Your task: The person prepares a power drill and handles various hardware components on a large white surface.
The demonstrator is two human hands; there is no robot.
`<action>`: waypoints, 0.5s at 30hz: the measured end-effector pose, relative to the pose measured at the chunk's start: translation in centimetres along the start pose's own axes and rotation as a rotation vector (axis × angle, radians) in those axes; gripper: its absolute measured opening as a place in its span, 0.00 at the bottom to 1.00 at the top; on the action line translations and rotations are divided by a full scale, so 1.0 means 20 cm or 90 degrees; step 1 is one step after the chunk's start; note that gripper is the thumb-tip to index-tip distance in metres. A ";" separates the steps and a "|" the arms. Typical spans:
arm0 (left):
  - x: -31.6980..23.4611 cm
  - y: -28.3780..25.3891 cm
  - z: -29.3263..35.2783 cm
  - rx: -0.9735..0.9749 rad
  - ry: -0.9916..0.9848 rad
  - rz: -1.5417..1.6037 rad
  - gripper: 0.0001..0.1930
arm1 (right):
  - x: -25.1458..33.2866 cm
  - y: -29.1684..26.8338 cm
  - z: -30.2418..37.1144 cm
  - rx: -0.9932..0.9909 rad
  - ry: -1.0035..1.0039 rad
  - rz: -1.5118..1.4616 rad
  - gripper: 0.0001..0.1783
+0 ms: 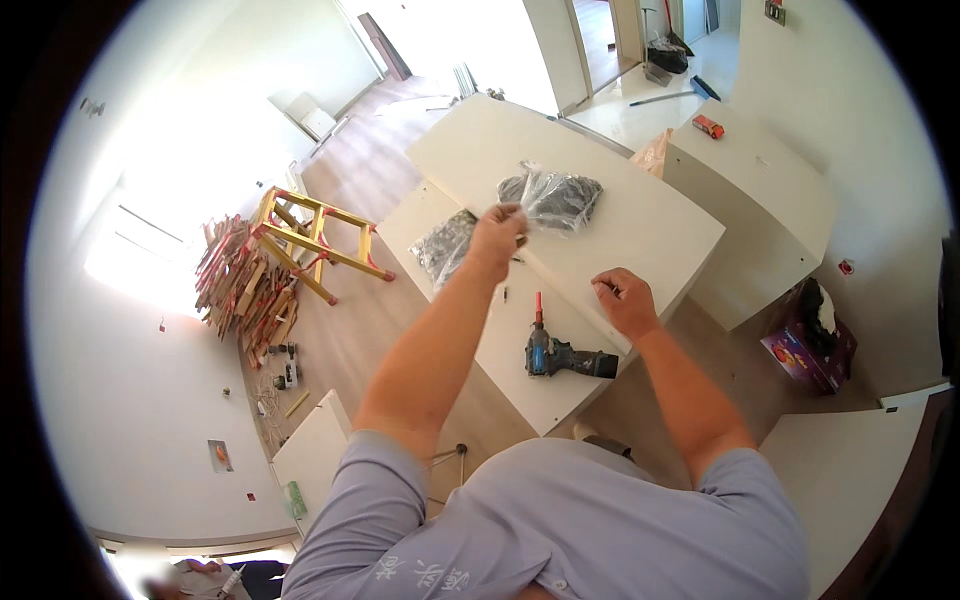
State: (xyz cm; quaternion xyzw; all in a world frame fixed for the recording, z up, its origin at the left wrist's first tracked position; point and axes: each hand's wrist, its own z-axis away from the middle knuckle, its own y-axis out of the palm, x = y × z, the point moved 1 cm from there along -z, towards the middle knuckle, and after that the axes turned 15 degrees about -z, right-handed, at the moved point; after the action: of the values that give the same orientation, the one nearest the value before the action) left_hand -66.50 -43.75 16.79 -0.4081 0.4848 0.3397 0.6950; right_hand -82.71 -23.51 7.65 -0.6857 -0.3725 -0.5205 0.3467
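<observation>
My left hand (500, 242) is raised over the white panels, its fingers curled together next to the clear plastic bags. Whatever they hold is hidden and slightly blurred. One bag (568, 203), with dark contents, lies just beyond it; another bag (440, 250), holding small greyish pieces, is partly covered by my left wrist. Over the right part of the near panel, my right hand (626, 302) has its fingers pinched, and anything between them is too small to name. A blue and black cordless drill (560, 358) with a red tip lies between my forearms, near a tiny dark piece (506, 295).
A white cabinet-like box (760, 190) with a small red box (708, 126) on top stands right. At left are a yellow stepladder (318, 235) and a wood-strip pile (245, 285). A purple carton (815, 350) sits by the right wall. Another person (215, 580) shows lower left.
</observation>
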 end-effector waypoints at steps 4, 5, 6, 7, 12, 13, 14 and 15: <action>0.19 -0.01 0.15 -0.012 0.046 -0.041 0.24 | 0.00 0.00 -0.01 0.003 0.001 0.024 0.08; 0.31 -0.07 0.20 -0.056 0.134 -0.081 0.28 | -0.01 0.00 -0.02 0.002 -0.003 0.022 0.08; 0.40 -0.16 0.28 -0.076 0.161 -0.170 0.27 | -0.02 0.01 -0.03 0.003 -0.010 0.017 0.08; 0.50 -0.27 0.40 -0.099 0.184 -0.260 0.27 | -0.02 0.03 -0.03 0.010 -0.014 0.029 0.08; 1.12 -0.75 1.39 -0.046 -0.229 -0.311 0.20 | -0.15 0.10 -0.03 0.042 -0.084 0.046 0.08; 1.28 -0.81 1.63 -0.084 -0.262 -0.332 0.21 | -0.14 0.09 -0.03 0.071 -0.123 0.077 0.08; 1.42 -0.85 1.86 -0.120 -0.300 -0.348 0.21 | -0.18 0.07 -0.02 0.048 -0.112 0.081 0.08; 1.51 -0.88 2.09 -0.171 -0.355 -0.330 0.21 | -0.26 0.03 -0.01 0.023 0.026 -0.027 0.09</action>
State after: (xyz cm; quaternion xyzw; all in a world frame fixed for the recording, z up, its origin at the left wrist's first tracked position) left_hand -25.57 -11.60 0.54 -0.4963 0.1095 0.3111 0.8031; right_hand -83.22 -24.81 2.54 -0.6607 -0.3892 -0.5346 0.3553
